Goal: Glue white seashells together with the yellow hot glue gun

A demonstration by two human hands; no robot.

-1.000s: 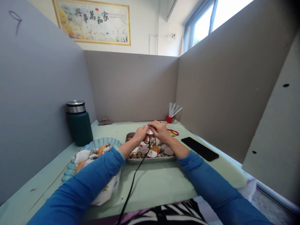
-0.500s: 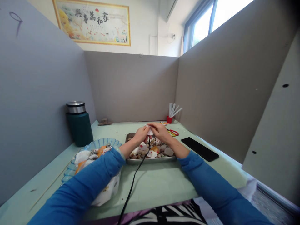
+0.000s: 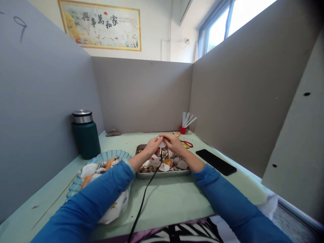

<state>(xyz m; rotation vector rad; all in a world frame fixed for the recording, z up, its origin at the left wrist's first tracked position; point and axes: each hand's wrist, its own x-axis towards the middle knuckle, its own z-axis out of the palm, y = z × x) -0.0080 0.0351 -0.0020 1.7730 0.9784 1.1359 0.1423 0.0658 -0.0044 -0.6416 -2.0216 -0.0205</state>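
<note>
My left hand (image 3: 151, 146) and my right hand (image 3: 174, 143) meet above a metal tray (image 3: 162, 173) of seashells. Both are closed around a small white shell (image 3: 162, 144) held between the fingertips. A black cord (image 3: 144, 197) hangs from under my hands and runs toward me across the table; whatever it leads to is hidden by my fingers. Both arms wear blue sleeves.
A blue scalloped plate (image 3: 76, 185) with more shells lies at the left, a dark green flask (image 3: 85, 134) behind it. A black phone (image 3: 215, 161), red-handled scissors (image 3: 187, 143) and a red cup of white sticks (image 3: 184, 125) sit at the right. Grey partitions wall three sides.
My hands stay together over the tray with almost no movement; the view has shifted down very slightly.
</note>
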